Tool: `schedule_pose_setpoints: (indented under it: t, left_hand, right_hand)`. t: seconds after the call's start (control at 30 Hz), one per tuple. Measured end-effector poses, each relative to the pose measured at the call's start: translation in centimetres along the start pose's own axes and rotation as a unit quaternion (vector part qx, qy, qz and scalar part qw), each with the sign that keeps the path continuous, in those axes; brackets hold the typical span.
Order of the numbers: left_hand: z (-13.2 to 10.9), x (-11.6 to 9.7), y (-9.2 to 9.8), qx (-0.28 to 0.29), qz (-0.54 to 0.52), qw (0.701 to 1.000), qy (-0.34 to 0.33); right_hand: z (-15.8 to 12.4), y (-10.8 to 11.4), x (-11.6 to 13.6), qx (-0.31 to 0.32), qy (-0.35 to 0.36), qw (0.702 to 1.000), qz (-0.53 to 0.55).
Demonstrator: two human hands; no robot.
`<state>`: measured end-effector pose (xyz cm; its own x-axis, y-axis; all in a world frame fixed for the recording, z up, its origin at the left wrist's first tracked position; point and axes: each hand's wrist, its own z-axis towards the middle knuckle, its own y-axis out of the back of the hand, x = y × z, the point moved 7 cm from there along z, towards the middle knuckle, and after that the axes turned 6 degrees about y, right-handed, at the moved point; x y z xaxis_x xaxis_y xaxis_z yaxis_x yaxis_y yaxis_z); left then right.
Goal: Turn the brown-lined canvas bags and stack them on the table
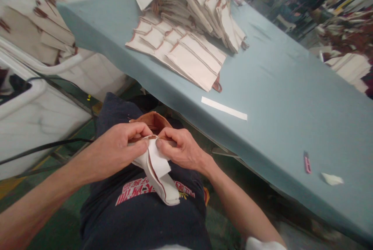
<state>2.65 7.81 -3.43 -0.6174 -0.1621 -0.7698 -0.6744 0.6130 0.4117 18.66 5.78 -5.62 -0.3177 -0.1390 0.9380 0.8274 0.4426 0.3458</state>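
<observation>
Just above my lap, both hands pinch a cream fabric piece (167,193) with brown edging, its lower end hanging down over my dark apron (140,219). My left hand (121,145) grips it from the left, thumb and fingers closed. On the other side my right hand (182,147) holds it with the thumb pressed on top, close to a white strip (159,160) that lies along the fabric. Behind the fingers a brown band (154,120) curves up. What the fingertips cover is hidden.
On the blue-green table (279,98) are stacked cream fabric pieces (195,56), a loose white strip (224,108), a pink cutter (307,163) and a pale scrap (332,179). White bins (87,67) stand at left, one holding more fabric pieces. Black cables (58,141) run beside me.
</observation>
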Motion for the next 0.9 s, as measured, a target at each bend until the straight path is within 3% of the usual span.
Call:
schedule_pose_setpoints:
  t: [0.9]
  left_hand:
    - [0.0,1.1,-1.3,0.028,0.013,1.000,-0.002]
  right_hand:
    - [-0.8,-1.2,-1.8,0.015,-0.045,0.999,0.011]
